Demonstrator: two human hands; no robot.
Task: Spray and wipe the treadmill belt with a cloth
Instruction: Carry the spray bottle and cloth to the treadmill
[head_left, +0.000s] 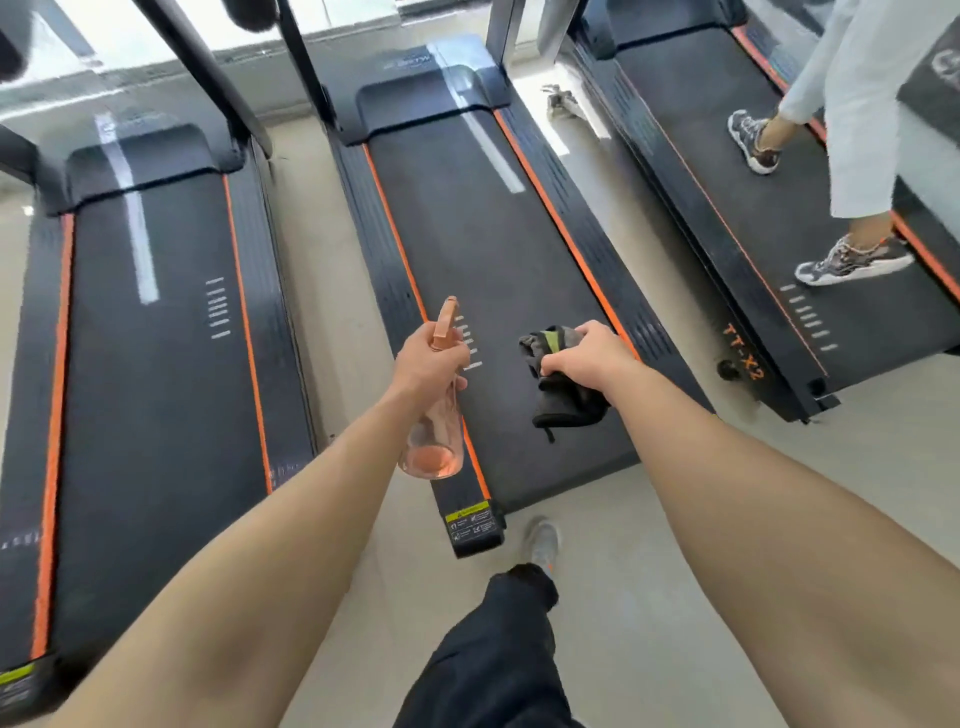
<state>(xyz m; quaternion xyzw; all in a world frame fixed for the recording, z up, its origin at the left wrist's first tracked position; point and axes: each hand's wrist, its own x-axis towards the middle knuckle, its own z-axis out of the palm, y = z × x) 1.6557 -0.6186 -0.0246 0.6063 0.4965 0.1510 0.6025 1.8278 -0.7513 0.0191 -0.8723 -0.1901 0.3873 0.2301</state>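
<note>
Treadmill belt (498, 270), black with orange edging, running from the middle of the view up toward 12 o'clock, between two other treadmills at 9 and 3 o'clock. Left hand (434, 358) wrapped around the neck of a pink spray bottle (435, 436), fingers curled tight on the trigger head, nozzle aimed up the belt toward 12 o'clock, clear body hanging below the fist over the left orange strip. Right hand (587, 353) at 3 o'clock of the bottle, fingers bunched shut on a dark cloth (563, 395) with a yellow-green patch, loose end dangling toward 6 o'clock; held just above the belt or brushing it, hard to tell which. No wet patch or mist plain on the surface. Judged as the spraying step, just at its start near the rear end of the belt, with wiping not yet begun. Next move calls for squeezing the trigger while keeping the nozzle pointed at the belt and not at the side rails, then bringing the cloth down flat and pushing it toward 12 o'clock. Another person's legs (852, 218) on the treadmill at 2 o'clock, well apart from the work.
</note>
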